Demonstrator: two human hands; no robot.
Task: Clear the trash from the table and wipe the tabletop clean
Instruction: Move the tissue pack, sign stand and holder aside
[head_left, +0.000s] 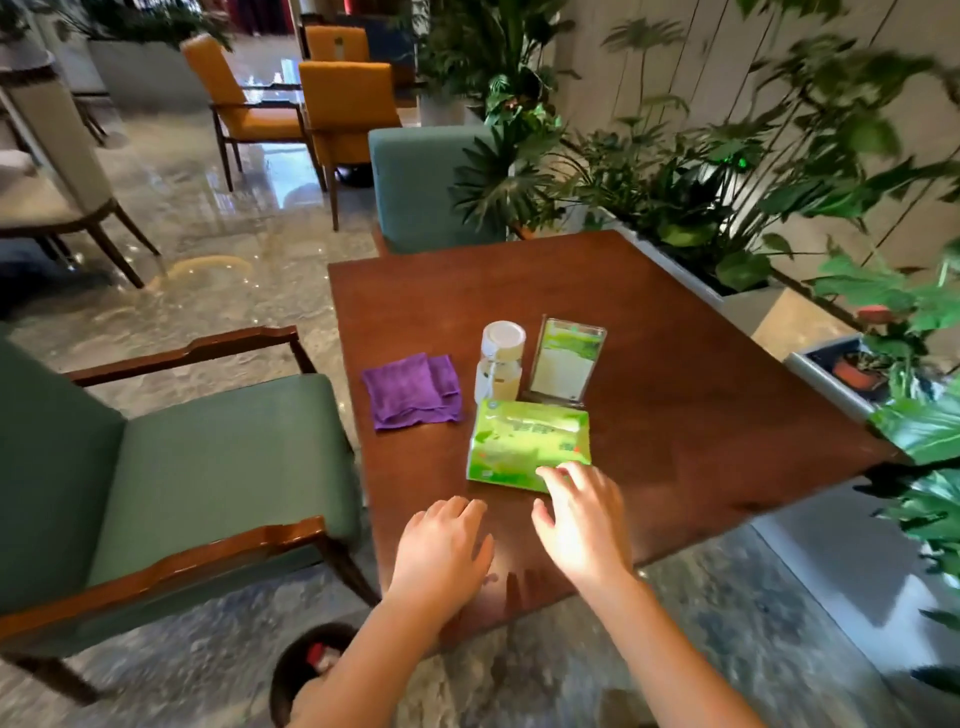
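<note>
Both forearms reach forward over the near edge of the wooden table (675, 405); the left hand (441, 545) hovers palm down with its fingers loosely bent, holding nothing; the right hand (582, 519) stretches further, fingers spread and relaxed, its fingertips (550, 474) at the near edge of the green tissue pack (524, 441), though whether they touch it is unclear, and nothing is gripped.

The floor is polished stone, with a green armchair (156, 467) to the left of the table, another green seat (421, 192) beyond it, orange chairs (343, 109) further back and leafy planters (727, 208) along the right; on the tabletop, behind the pack, stand a clear sign holder (563, 361) and a capped bottle (498, 364); a folded purple cloth (408, 389) lies to their left; a dark bin (306, 670) sits on the floor by the left forearm.
</note>
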